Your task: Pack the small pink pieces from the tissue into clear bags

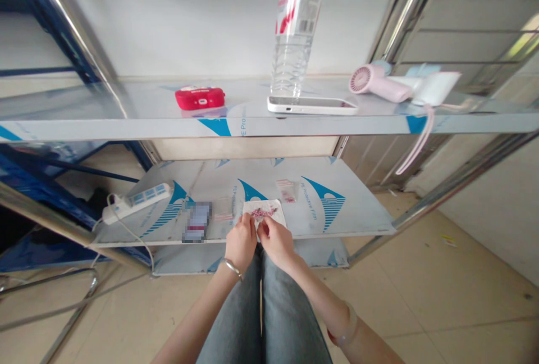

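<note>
My left hand (241, 240) and my right hand (274, 240) are close together at the front edge of the lower shelf, fingertips nearly touching. Both have fingers pinched closed; whatever sits between them is too small to make out. Just beyond the fingertips, a string of small red and white beads (265, 212) lies on a white sheet (278, 218). A small clear zip bag (287, 191) with reddish bits in it lies behind the sheet to the right. Left of the sheet is another clear zip bag (223, 209), its contents unclear.
A phone (197, 222) and a white power strip (137, 203) with a cable lie left on the lower shelf (353, 206). The upper shelf (160, 128) holds a red case (200, 98), a water bottle (295, 38), a white-edged phone (311, 107) and a pink handheld fan (379, 82).
</note>
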A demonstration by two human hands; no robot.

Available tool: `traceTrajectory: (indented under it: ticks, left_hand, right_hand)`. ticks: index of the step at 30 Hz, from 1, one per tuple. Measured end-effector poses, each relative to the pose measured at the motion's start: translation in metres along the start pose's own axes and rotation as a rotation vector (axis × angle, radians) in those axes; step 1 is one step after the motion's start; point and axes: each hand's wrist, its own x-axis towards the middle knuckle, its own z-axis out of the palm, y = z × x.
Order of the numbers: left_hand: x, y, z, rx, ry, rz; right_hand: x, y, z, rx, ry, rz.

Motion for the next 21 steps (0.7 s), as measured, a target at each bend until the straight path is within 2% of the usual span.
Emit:
traceTrajectory:
  ticks: [4, 8, 12, 15, 21]
  left_hand:
    - [0.001, -0.011, -0.004, -0.016, 0.016, 0.024]
    - [-0.002, -0.017, -0.003, -0.103, -0.005, 0.072]
    - [-0.007, -0.013, 0.003, -0.116, 0.004, 0.053]
    - [-0.011, -0.009, 0.009, -0.060, 0.013, 0.077]
    - [-0.017, -0.010, 0.012, 0.048, 0.065, 0.214]
  right_hand:
    - [-0.003, 0.002, 0.004, -0.030, 0.016, -0.018]
    - [-0.003, 0.009, 0.010, 0.037, 0.137, 0.000]
    - [-0.003, 0.011, 0.014, 0.083, 0.255, -0.080]
    - [-0.004, 0.011, 0.013, 0.144, 0.247, -0.105]
    - [-0.004, 0.015, 0.012, 0.279, 0.141, -0.034]
